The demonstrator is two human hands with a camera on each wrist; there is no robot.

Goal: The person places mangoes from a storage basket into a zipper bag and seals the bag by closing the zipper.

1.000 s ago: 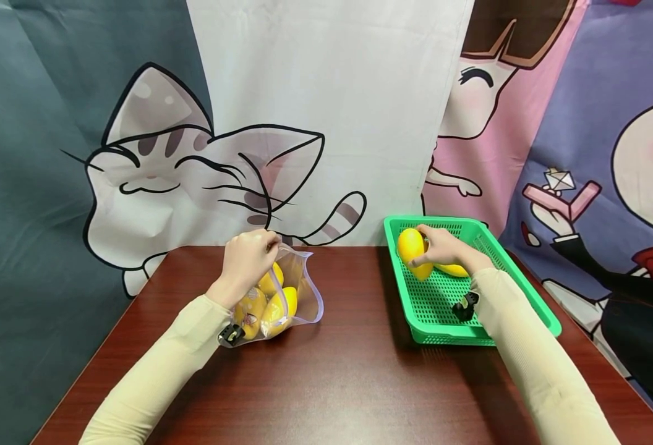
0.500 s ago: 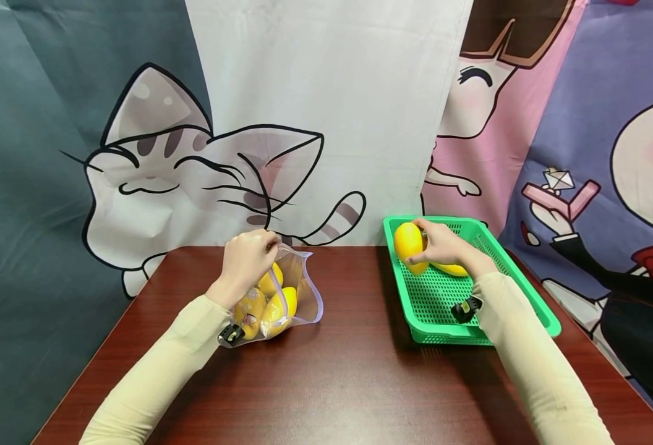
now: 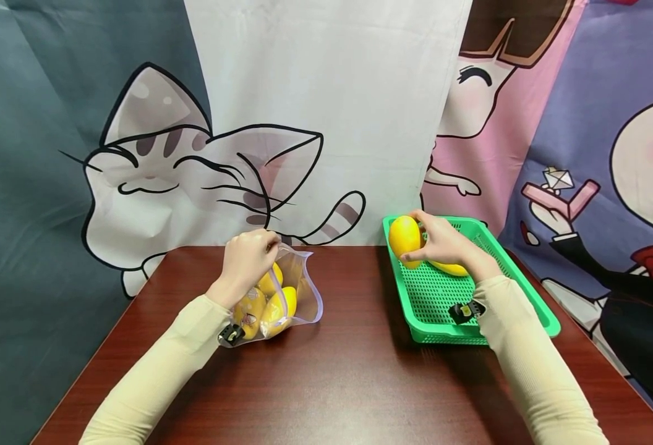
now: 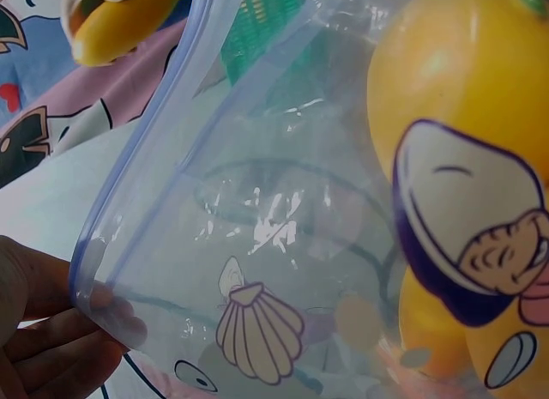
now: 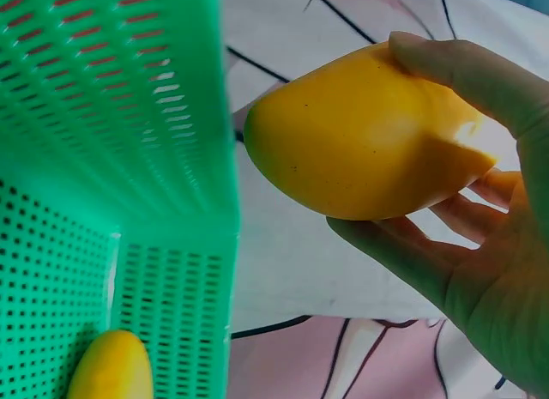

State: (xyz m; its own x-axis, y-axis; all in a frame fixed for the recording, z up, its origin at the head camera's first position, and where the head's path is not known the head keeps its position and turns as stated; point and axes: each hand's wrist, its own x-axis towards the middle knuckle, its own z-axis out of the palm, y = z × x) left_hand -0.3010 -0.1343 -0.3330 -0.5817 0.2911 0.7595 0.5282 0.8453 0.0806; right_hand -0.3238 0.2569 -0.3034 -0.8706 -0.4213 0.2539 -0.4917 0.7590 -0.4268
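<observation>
My left hand (image 3: 248, 262) pinches the top edge of a clear zip bag (image 3: 311, 303) with a pale purple seal, which stands on the table with its mouth spread toward the right. Several yellow mangoes (image 3: 253, 309) lie inside it, behind printed cartoon pictures. In the right wrist view, my right hand (image 5: 489, 244) grips a yellow mango (image 5: 360, 142) between thumb and fingers, its greenish end pointing away from the palm. That mango is raised over the back left of the green basket (image 3: 432, 303). Another yellow fruit (image 3: 450, 269), partly covered by the hand, lies in the basket.
The brown table (image 3: 349, 371) stretches between bag and basket. The basket has raised, slotted walls. Behind the table hangs a cartoon-printed cloth (image 3: 332, 93). A small black camera (image 3: 465, 312) sits on the right wrist, another camera (image 3: 230, 334) on the left.
My right hand has lifted the mango and shifted it slightly left toward the basket's back left corner. The left hand and the bag have kept still.
</observation>
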